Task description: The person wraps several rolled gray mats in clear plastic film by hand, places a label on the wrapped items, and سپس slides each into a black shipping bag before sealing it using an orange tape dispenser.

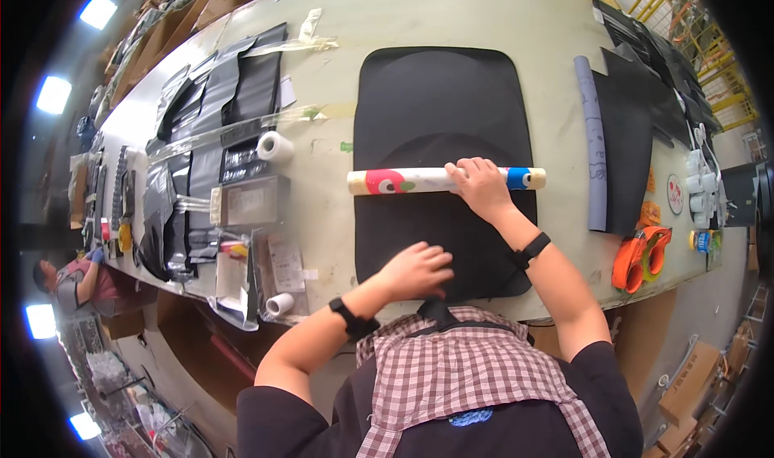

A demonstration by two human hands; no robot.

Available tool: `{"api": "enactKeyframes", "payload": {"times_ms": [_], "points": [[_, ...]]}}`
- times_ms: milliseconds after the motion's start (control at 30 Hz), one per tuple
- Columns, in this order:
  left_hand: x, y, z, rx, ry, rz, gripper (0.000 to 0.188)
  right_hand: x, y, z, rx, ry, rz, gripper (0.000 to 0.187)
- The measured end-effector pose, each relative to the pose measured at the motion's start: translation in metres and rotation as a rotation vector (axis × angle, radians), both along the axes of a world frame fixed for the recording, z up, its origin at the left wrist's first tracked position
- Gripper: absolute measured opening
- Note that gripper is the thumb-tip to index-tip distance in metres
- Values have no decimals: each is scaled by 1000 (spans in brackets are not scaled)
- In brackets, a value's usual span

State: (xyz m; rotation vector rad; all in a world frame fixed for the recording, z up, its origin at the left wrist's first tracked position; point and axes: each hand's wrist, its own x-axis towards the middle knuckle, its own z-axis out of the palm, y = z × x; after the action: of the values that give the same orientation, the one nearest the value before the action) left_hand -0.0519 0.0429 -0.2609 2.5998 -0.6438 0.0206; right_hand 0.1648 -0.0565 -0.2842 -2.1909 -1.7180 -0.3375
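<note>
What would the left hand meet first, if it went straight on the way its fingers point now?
Most likely the person's own right forearm. The left hand lies on the black mat with its fingers pointing right, toward that forearm; height is hard to judge.

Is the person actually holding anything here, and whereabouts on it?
The right hand grips the rolled colourful tube right of its middle, near the blue end. The left hand lies flat on the black mat, gripping nothing.
</note>
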Motion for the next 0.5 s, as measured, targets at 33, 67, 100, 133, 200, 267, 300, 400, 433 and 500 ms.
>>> {"api": "enactKeyframes", "payload": {"times_ms": [33,67,100,133,200,267,300,400,433,500], "points": [[-24,-3,-5,35,42,65,51,-7,-1,-1,27,3,-19,45],[-38,-5,-4,68,79,129,61,-14,-3,0,29,8,-9,45],[-45,-8,-5,69,83,138,61,-21,-4,0,43,12,-21,44],[-50,-10,-6,114,119,170,65,-28,-6,0,55,16,-34,43],[-55,-17,-9,154,158,220,69,-40,-13,-2,37,-28,-6,41],[-52,-17,-20,166,78,266,67,-50,-18,-2,18,-74,19,40],[-53,-17,-24,157,48,267,64,-53,-20,2,27,-53,14,39],[-57,-19,-29,147,56,277,61,-64,-28,1,33,-31,7,40],[-58,-21,-28,130,48,302,57,-67,-30,-2,29,-35,11,41],[-57,-22,-25,129,62,302,55,-71,-35,-3,22,-44,11,41]]}}
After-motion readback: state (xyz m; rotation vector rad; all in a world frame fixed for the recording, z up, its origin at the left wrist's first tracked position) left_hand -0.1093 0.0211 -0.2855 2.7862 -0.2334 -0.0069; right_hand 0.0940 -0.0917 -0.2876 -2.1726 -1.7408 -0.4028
